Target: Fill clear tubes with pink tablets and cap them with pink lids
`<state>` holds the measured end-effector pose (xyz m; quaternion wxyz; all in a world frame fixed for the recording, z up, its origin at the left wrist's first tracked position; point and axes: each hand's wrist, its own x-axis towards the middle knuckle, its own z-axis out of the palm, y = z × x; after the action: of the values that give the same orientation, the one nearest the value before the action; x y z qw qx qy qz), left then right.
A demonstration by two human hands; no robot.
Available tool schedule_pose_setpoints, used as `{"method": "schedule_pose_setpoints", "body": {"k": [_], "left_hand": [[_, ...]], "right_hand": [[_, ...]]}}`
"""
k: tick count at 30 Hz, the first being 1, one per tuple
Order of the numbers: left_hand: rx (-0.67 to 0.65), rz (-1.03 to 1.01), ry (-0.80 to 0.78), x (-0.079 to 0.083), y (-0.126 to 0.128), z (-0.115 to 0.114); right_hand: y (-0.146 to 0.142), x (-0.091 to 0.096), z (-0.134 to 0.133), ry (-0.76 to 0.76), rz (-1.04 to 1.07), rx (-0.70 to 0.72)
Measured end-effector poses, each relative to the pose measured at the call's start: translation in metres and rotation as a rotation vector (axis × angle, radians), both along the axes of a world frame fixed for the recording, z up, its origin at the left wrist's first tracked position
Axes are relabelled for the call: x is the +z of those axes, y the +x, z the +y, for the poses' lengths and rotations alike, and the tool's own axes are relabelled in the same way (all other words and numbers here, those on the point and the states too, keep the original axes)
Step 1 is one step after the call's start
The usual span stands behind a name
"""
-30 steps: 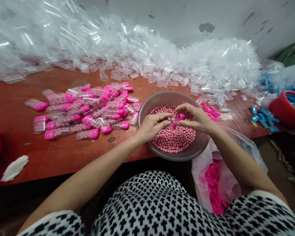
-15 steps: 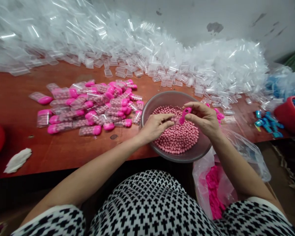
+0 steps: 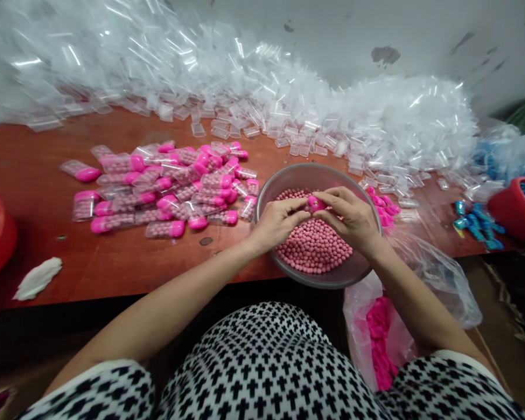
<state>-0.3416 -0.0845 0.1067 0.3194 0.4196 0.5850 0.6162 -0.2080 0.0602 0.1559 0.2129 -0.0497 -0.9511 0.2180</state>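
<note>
Over a grey bowl (image 3: 269, 184) of round pink beads (image 3: 317, 248), my two hands meet fingertip to fingertip. The fingers of my right hand (image 3: 350, 219) pinch a bright pink plastic cap (image 3: 315, 203). My left hand (image 3: 277, 221) is closed at the cap's left side around a small clear container, mostly hidden by the fingers. How far the cap sits on it I cannot tell. To the left lies a heap of clear containers (image 3: 179, 189) with pink caps, most with pink beads inside. More loose pink caps (image 3: 382, 207) lie just right of the bowl.
Clear plastic containers (image 3: 245, 87) are piled along the wall. Red tubs (image 3: 518, 207) stand at both table ends, with blue pieces (image 3: 479, 221) near the right one. A plastic bag (image 3: 378, 338) of pink pieces hangs below the table edge. A white scrap (image 3: 38, 279) lies front left.
My right hand has moved left and turned the pink cap, bringing it against my left fingertips. The hands were slightly apart before. The view has shifted slightly.
</note>
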Motion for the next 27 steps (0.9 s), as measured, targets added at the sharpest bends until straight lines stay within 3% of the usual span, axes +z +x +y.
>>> {"method": "schedule_pose_setpoints", "body": {"k": [4, 9, 12, 18, 24, 27], "left_hand": [[-0.017, 0.045, -0.009, 0.003, 0.000, -0.002], [-0.009, 0.009, -0.025, 0.008, 0.001, -0.002], [-0.025, 0.055, 0.017, 0.012, 0.002, -0.004], [0.009, 0.150, 0.042, 0.014, 0.005, -0.010], [0.033, 0.389, 0.111, 0.005, 0.007, -0.011], [0.039, 0.389, 0.072, 0.005, 0.006, -0.011]], "right_hand": [[0.002, 0.005, 0.001, 0.098, -0.044, 0.049], [0.000, 0.008, 0.006, -0.152, -0.016, 0.069], [0.000, 0.006, 0.007, -0.207, -0.036, 0.098], [0.009, -0.001, 0.001, -0.129, -0.020, 0.114], [0.009, -0.005, -0.007, 0.134, -0.044, 0.145], [0.003, -0.007, -0.005, 0.060, -0.047, 0.181]]}}
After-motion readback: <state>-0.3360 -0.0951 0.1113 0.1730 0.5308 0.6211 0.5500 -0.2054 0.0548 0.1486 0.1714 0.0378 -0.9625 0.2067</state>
